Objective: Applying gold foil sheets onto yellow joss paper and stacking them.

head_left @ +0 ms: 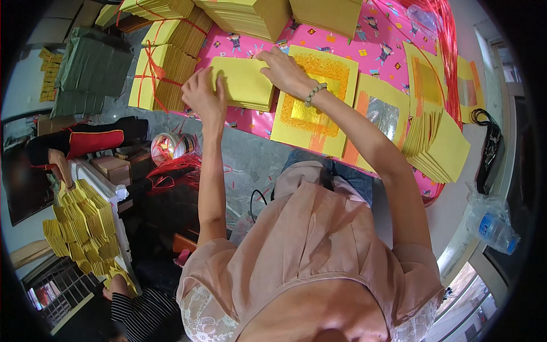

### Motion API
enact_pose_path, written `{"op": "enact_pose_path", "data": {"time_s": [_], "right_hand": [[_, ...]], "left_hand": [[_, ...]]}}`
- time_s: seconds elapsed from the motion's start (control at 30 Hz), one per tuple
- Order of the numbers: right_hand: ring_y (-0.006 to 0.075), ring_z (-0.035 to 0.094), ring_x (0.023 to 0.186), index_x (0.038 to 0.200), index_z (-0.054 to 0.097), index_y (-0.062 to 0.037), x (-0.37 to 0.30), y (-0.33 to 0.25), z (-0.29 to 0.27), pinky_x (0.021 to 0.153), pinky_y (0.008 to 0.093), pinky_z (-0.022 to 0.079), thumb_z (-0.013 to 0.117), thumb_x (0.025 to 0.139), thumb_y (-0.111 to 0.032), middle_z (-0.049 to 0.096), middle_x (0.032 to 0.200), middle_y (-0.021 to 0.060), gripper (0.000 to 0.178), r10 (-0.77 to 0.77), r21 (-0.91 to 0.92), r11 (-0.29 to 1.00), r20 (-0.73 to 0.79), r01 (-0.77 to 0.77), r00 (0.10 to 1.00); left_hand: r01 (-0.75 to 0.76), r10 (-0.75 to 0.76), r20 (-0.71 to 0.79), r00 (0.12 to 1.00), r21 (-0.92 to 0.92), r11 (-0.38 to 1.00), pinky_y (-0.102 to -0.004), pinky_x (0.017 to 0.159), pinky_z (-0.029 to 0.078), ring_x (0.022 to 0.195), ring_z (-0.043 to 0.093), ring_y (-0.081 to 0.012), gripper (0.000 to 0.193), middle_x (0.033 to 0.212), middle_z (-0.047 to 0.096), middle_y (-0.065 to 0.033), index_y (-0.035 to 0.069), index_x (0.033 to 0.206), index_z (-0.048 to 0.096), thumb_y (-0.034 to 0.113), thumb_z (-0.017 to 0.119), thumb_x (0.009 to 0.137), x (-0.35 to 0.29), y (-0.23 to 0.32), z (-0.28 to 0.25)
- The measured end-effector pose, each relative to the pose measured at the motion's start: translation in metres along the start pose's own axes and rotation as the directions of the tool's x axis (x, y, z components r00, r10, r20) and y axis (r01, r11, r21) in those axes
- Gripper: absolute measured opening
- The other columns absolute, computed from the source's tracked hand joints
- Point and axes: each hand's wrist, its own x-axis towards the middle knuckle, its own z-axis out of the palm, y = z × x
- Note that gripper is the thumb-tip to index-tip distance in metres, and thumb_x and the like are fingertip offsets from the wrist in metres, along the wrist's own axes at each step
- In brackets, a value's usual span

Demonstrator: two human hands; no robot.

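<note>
Both hands are working on a small stack of plain yellow paper sheets (244, 85) lying on the pink patterned table cover (376, 45), near its front edge toward the left end. The left hand (203, 96) is gripping the stack's left edge, fingers curled around it — the right hand (283, 71) is pressing on the stack's top right corner with fingers bent, not clenched. Just beside the stack, to its right, a pile of yellow sheets with gold foil squares (316, 102) is lying — farther right, a fanned yellow stack (441, 148) is overhanging the front edge.
</note>
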Motion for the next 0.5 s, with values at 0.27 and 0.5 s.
{"op": "enact_pose_path", "data": {"time_s": [0.27, 0.5], "right_hand": [[0.0405, 0.059, 0.104, 0.116, 0.058, 0.001, -0.008, -0.005, 0.001, 0.089, 0.0491, 0.051, 0.06, 0.086, -0.004, 0.055, 0.111, 0.0235, 0.031, -0.16, -0.047, 0.987, -0.127, 0.155, 0.979], [0.0349, 0.059, 0.108, 0.12, 0.06, -0.0027, -0.044, 0.014, -0.024, 0.093, 0.0428, 0.05, 0.062, 0.091, -0.01, 0.057, 0.115, 0.0154, 0.03, -0.299, -0.11, 0.954, -0.308, 0.278, 0.903]], "left_hand": [[-0.271, 0.307, 0.306, 0.901, -0.154, 0.95, -0.0585, 0.117, 0.017, 0.145, 0.028, -0.0428, 0.061, 0.154, 0.037, -0.0212, 0.015, 0.148, 0.045, 0.051, 0.047, 0.099, -0.023, 0.016, 0.023], [-0.311, 0.322, 0.312, 0.894, -0.083, 0.947, -0.0585, 0.116, 0.019, 0.146, 0.026, -0.0428, 0.063, 0.157, 0.033, -0.0214, 0.017, 0.152, 0.04, 0.052, 0.044, 0.099, -0.026, 0.017, 0.028]]}}
